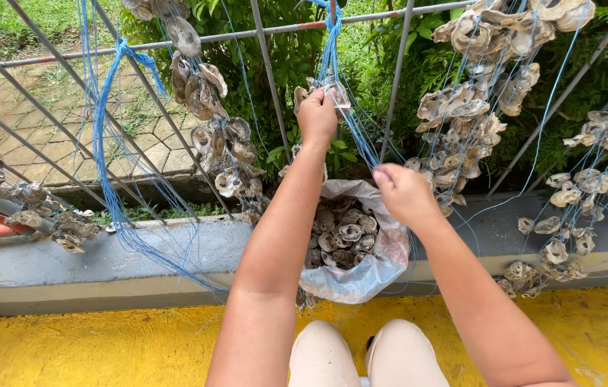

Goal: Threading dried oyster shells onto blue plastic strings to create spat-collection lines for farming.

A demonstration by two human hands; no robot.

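Observation:
My left hand (317, 113) is raised to the metal railing (268, 30) and grips an oyster shell (335, 92) threaded on thin blue strings (353, 129) that hang from the top bar. My right hand (403, 192) is lower and to the right, its fingers pinched on the same bundle of blue strings. Under both hands a clear plastic bag (368, 276) stands open on the ledge, filled with several grey oyster shells (343, 235).
Strung shell clusters hang on the railing at left (211, 122) and right (469, 107); more lie at far left (39, 208) and far right (590, 165). A grey concrete ledge (103, 265) borders a yellow floor (103, 344). My knees (361, 355) are at the bottom.

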